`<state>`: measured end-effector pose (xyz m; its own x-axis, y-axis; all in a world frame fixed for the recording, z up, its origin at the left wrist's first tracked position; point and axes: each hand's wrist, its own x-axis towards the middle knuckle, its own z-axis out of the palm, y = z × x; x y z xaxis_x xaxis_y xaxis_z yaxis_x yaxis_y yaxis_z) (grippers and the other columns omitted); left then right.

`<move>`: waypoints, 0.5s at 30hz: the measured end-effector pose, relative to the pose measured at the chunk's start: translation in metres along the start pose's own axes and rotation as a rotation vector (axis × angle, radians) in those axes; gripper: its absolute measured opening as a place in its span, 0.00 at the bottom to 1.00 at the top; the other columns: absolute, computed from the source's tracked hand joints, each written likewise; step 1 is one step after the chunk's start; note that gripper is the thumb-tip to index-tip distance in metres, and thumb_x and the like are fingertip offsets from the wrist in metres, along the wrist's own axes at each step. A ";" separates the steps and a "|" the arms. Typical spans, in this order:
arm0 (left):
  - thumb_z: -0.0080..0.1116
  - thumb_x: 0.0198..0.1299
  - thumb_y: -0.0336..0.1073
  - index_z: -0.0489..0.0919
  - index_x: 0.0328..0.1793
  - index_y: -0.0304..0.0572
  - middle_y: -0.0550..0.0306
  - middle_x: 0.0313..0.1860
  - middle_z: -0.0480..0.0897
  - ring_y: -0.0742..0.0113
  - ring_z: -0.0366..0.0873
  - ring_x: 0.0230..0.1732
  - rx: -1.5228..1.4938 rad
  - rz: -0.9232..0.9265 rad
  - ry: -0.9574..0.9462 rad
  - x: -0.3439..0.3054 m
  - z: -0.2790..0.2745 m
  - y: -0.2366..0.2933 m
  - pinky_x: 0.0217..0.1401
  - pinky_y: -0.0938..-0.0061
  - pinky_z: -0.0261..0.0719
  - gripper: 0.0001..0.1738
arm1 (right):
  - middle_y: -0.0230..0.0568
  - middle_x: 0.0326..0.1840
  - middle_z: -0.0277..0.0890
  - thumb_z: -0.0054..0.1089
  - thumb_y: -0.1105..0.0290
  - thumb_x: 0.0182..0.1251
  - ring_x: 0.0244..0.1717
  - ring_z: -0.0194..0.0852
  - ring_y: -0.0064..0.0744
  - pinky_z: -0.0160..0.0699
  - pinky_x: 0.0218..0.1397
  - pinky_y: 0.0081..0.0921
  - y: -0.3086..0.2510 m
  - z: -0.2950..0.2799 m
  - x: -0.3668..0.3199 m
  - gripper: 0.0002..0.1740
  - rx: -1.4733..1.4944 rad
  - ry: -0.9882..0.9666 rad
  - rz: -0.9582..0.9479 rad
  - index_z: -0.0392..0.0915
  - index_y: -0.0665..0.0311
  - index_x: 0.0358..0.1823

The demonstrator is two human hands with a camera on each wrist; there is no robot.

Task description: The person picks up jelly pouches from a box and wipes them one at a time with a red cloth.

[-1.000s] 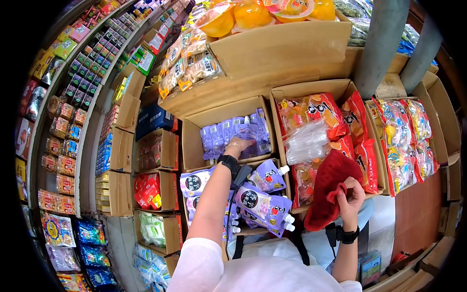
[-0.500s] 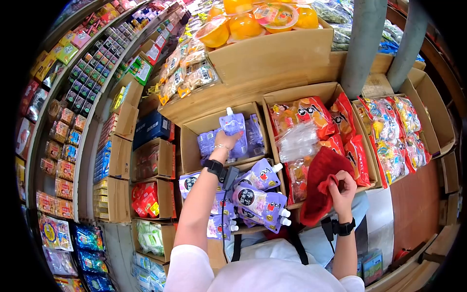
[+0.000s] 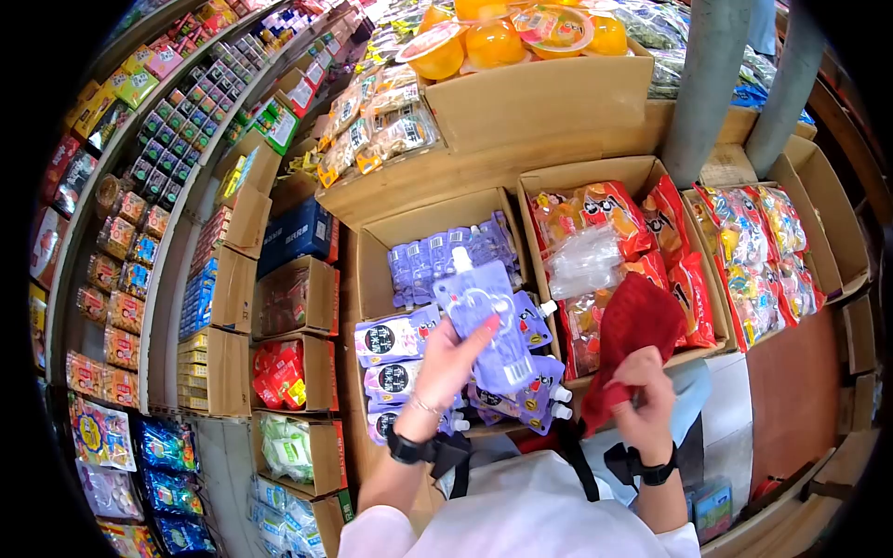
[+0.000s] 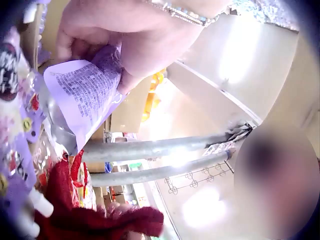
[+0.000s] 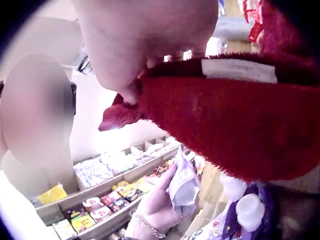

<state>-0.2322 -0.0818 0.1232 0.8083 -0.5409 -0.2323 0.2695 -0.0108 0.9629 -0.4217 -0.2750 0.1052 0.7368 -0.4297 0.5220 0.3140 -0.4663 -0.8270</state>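
In the head view my left hand [image 3: 451,365] grips a purple spout pouch [image 3: 507,353], thumb across its face, white cap toward the far side. The left wrist view shows small print on the back of this pouch [image 4: 85,95] and its silvery bottom. Below it lie more purple spout pouches [image 3: 400,379] in a near carton; similar ones [image 3: 433,265] fill the carton behind. My right hand [image 3: 644,400] pinches a fuzzy dark red cloth [image 3: 642,316] by its edge. A white label strip [image 5: 240,70] shows on the cloth in the right wrist view.
Right of the pouches stands a carton of red snack bags [image 3: 605,209], with clear plastic packaging [image 3: 586,260] on top. Farther right are colourful bags [image 3: 744,232]. Orange jelly cups [image 3: 498,42] sit on a raised carton behind, beside grey posts [image 3: 707,93]. Shelves of goods [image 3: 177,121] line the left.
My left hand has lifted a purple pouch out of the back carton and brought it nearer, over the front pouches. My right hand still holds the red cloth, now slightly lower and closer to my body.
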 end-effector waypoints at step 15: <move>0.64 0.63 0.24 0.76 0.56 0.36 0.60 0.49 0.83 0.74 0.80 0.49 -0.394 0.107 0.186 -0.039 0.044 -0.051 0.52 0.77 0.79 0.16 | 0.51 0.58 0.73 0.68 0.79 0.55 0.56 0.74 0.53 0.74 0.59 0.38 -0.001 0.055 0.009 0.14 -0.086 -0.191 0.256 0.75 0.69 0.42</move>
<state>-0.3005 -0.0974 0.0889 0.9134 -0.3604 -0.1893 0.3284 0.3775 0.8658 -0.3822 -0.2353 0.0996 0.8868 -0.3925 0.2439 0.0583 -0.4287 -0.9016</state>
